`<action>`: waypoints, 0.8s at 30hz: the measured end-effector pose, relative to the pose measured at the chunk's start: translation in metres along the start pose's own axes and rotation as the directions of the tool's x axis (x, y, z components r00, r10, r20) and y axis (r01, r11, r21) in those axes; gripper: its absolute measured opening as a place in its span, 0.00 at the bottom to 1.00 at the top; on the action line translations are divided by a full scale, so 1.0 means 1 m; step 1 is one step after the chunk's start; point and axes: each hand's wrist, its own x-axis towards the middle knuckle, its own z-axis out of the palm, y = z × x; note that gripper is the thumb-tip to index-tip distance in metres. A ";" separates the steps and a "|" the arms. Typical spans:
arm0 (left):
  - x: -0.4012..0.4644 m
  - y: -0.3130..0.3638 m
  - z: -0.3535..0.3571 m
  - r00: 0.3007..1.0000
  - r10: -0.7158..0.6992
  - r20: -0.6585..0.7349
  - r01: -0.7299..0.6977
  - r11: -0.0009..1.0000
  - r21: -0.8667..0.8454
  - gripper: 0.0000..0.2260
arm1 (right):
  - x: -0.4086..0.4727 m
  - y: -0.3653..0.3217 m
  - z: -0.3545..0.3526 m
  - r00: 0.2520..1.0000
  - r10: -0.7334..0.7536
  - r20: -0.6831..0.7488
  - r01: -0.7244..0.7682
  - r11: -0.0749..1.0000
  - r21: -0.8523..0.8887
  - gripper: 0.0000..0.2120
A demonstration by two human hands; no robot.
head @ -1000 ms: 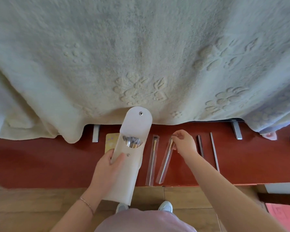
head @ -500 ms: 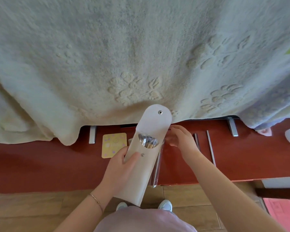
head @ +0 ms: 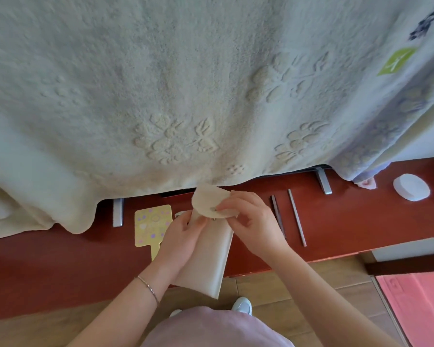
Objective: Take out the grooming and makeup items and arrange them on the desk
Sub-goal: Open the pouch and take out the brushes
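Head view shows my two hands on the white pouch (head: 206, 256), which I hold above the front edge of the red desk (head: 48, 259). My left hand (head: 179, 237) is closed around the upper body of the pouch, thumb on the front. My right hand (head: 251, 221) pinches the round flap (head: 207, 200) of the pouch, which is folded down toward the snap. Just left of the pouch, partly behind my left hand, a yellow hand mirror (head: 149, 225) lies flat on the desk. To the right of the pouch two thin sticks (head: 296, 216) lie on the desk, side by side. Far right of the pouch sits a white oval case (head: 411, 187). Behind the pouch a cream blanket (head: 161, 96) hangs down over the desk.
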 end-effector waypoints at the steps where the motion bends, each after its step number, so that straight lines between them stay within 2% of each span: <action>1: 0.000 0.001 0.001 1.000 -0.011 -0.004 0.011 1.000 -0.018 0.12 | -0.002 0.005 0.003 0.998 -0.062 -0.006 0.062 0.996 -0.065 0.11; 3: -0.002 0.002 0.002 0.996 -0.091 -0.007 0.090 0.991 -0.095 0.14 | -0.005 0.013 0.007 0.995 -0.100 0.000 0.099 0.984 -0.146 0.10; 6: -0.004 0.005 0.002 0.973 -0.221 0.062 0.230 0.945 -0.234 0.20 | -0.009 0.016 0.011 0.991 -0.132 0.013 0.132 0.970 -0.204 0.08; 11: -0.007 0.004 0.001 0.995 -0.092 0.047 0.099 0.974 -0.204 0.24 | -0.010 0.014 0.012 0.989 -0.145 -0.021 0.138 0.973 -0.184 0.08; 16: -0.008 0.004 0.003 0.994 -0.105 0.031 0.109 0.973 -0.203 0.12 | -0.011 0.016 0.011 0.990 -0.138 0.007 0.138 0.982 -0.128 0.08; 19: -0.007 0.004 0.004 0.989 -0.142 0.042 0.148 0.964 -0.221 0.12 | -0.015 0.009 0.010 1.000 -0.010 0.028 0.010 0.999 0.033 0.11; 21: -0.005 0.004 0.004 0.984 -0.174 0.040 0.178 0.951 -0.251 0.12 | -0.017 0.005 0.010 0.991 0.125 0.050 -0.132 0.976 0.174 0.18; 22: -0.004 0.005 0.004 0.982 -0.185 0.039 0.189 0.945 -0.268 0.12 | -0.017 0.001 0.010 0.973 0.223 0.065 -0.232 0.929 0.287 0.23; 24: -0.002 0.007 0.005 0.982 -0.189 0.029 0.189 0.942 -0.278 0.12 | -0.015 -0.003 0.012 0.899 0.420 0.123 -0.422 0.757 0.499 0.33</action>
